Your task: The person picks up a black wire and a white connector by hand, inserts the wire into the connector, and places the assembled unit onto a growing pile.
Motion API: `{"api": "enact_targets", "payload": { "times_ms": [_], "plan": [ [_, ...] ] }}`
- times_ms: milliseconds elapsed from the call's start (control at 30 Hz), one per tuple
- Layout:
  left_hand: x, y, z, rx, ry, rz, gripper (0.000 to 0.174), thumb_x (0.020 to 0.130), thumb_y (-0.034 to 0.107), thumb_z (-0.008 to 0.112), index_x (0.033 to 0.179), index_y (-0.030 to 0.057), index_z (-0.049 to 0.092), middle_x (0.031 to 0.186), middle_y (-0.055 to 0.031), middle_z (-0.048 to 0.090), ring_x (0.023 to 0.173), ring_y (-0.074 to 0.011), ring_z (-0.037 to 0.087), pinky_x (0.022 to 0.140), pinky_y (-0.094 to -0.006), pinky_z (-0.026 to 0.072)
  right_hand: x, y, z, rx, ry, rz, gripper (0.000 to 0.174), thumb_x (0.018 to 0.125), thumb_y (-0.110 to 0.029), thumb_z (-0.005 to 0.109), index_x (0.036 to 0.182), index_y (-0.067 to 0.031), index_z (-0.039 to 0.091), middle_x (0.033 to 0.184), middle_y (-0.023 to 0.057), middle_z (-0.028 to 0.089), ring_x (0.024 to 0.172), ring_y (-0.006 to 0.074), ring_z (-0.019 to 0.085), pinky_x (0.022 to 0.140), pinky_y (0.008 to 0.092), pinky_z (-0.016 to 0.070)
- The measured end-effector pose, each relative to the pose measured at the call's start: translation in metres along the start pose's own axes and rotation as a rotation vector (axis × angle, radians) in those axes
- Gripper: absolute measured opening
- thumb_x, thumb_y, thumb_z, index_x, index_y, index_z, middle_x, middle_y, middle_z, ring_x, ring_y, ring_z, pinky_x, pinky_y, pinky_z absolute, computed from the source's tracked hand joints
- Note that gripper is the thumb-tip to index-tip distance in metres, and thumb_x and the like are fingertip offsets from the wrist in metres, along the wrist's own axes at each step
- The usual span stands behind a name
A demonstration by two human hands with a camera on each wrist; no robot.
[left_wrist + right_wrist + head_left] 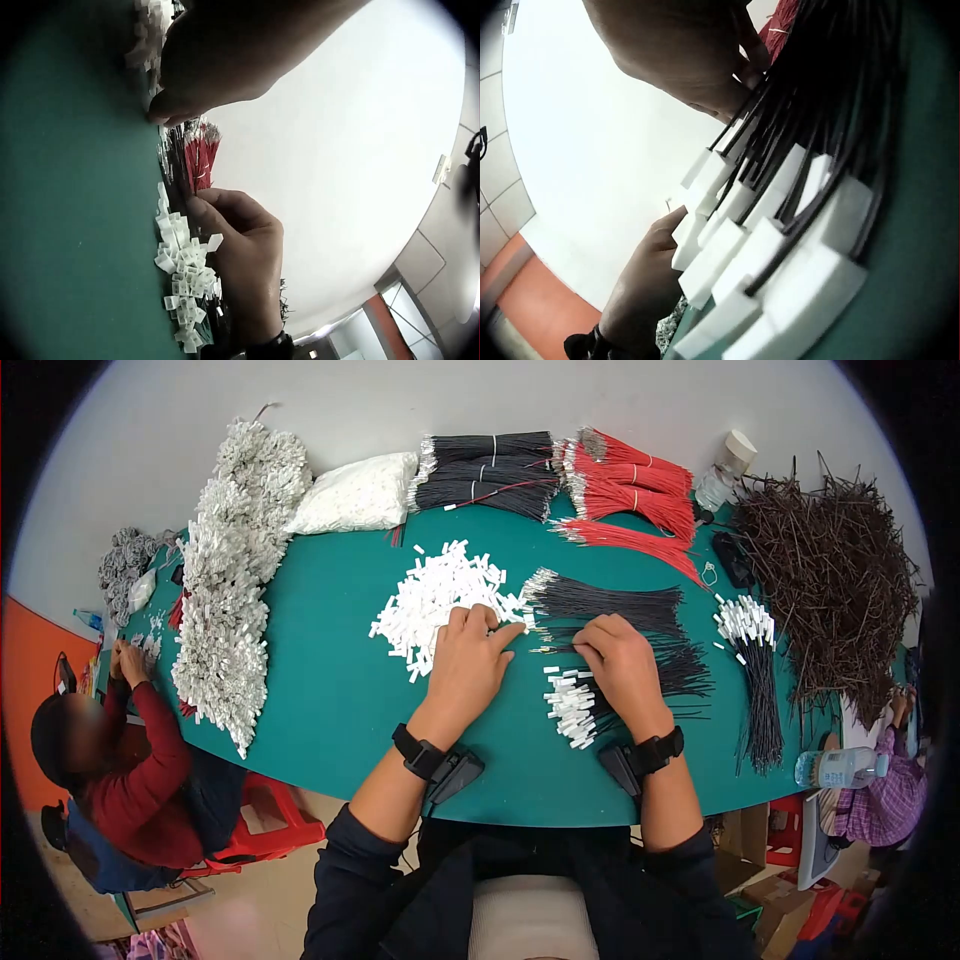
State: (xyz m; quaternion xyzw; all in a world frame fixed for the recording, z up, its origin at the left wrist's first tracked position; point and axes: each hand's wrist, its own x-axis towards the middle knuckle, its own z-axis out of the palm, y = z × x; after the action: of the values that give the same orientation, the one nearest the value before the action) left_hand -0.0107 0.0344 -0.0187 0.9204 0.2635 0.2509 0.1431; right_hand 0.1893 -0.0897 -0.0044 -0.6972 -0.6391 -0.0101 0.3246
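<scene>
My left hand (468, 657) lies at the near right edge of a heap of small white plastic connector housings (440, 592), fingers over the pieces and a gap between thumb and forefinger. To its right, my right hand (622, 658) pinches a black wire between thumb and forefinger, among loose black wires (600, 602) whose bare metal ends point left. In the left wrist view the thumb and forefinger of the right hand (244, 247) meet at the wires. Below that hand lies a bunch of black wires with white housings (570, 710) on their ends, large in the right wrist view.
Tied bundles of black wires (485, 475) and red wires (635, 485) line the back. A white bag (360, 493) and a tall mound of white-tipped pieces (228, 580) are left. At right are a housed wire bundle (762, 700), brown tangle (830, 580) and bottle (840, 768). People sit both sides.
</scene>
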Motion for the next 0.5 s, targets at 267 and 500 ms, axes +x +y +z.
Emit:
{"api": "enact_targets", "payload": {
  "times_ms": [267,500],
  "plan": [
    [0.004,0.005,0.0,0.027,0.014,-0.006,0.032,0.077,0.007,0.081,0.107,0.0128,0.073,0.109,-0.0069,0.059,0.106,-0.03,0.054,0.088,-0.0432,0.0485,0.001,-0.004,-0.001,0.109,0.007,0.002,0.008,0.087,-0.006,0.072,0.093,-0.0019,0.069,0.088,0.0108,0.066,0.089,0.0314,0.063,0.078,0.0418,0.0529],
    [0.004,0.001,0.003,-0.052,0.097,0.045,0.021,0.08,0.004,0.079,0.099,0.0093,0.071,0.1,-0.007,0.06,0.096,-0.0308,0.056,0.083,-0.0432,0.0498,0.001,-0.014,-0.006,0.442,-0.03,0.107,0.012,0.091,-0.002,0.069,0.102,0.0008,0.066,0.087,0.0164,0.067,0.081,0.0355,0.066,0.072,0.0415,0.0523]
  ]
}}
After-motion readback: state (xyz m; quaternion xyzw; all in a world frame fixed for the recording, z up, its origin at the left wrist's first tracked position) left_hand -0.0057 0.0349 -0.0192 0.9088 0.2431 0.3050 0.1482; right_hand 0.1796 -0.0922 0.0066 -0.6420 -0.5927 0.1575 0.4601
